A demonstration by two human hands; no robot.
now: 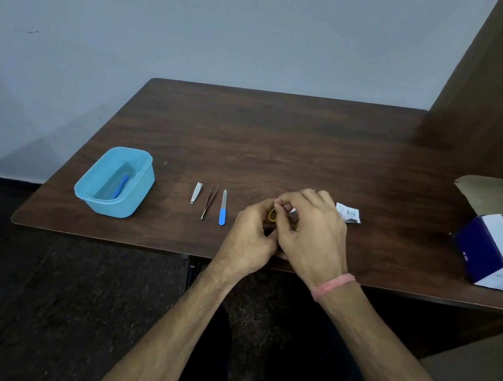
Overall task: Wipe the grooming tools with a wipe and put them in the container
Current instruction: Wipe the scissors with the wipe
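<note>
Head view, centre of frame: left hand (250, 232) and right hand (309, 227) together, fingers curled round a small yellow-handled tool (272, 215), possibly scissors, largely hidden. Light, rigid, slippery metal; best held by the handle loops. Left of frame: blue container (132, 202), one blue item inside. Between: nail clipper (196, 193), tweezers (209, 202), nail file (223, 209), unwiped by appearance.

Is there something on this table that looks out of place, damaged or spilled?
Nothing is spilled or broken. The nail clipper, tweezers and nail file lie in a neat row. Only a torn white wrapper lies loose beside the right hand, and a cardboard box stands open at the right edge.
</note>
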